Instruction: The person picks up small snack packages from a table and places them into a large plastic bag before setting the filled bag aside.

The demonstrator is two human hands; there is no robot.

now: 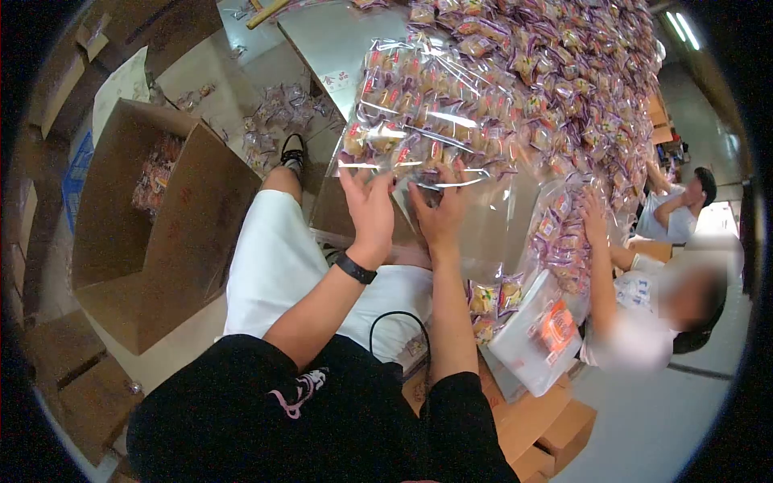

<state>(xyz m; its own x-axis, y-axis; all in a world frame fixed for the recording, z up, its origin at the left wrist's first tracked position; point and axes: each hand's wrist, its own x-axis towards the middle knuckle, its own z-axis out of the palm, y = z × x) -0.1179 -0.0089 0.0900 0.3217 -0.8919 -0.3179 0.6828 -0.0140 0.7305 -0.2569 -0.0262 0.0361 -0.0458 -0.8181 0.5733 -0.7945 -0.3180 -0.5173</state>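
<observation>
A large clear plastic bag (427, 113) filled with rows of small wrapped snacks lies flat on the table edge. At its near edge my left hand (369, 205) rests with fingers spread on the plastic. My right hand (441, 209) is beside it, fingers apart, touching the same edge. Neither hand is closed round anything. Beyond and to the right of the bag is a big heap of loose purple-and-clear snack packets (564, 72).
An open cardboard box (169, 233) with packets inside stands at left. A co-worker's hand (594, 217) touches another filled bag (560, 233) at right, near flat printed bags (538, 334). Another person (672, 209) is farther back. Packets (282, 113) litter the floor.
</observation>
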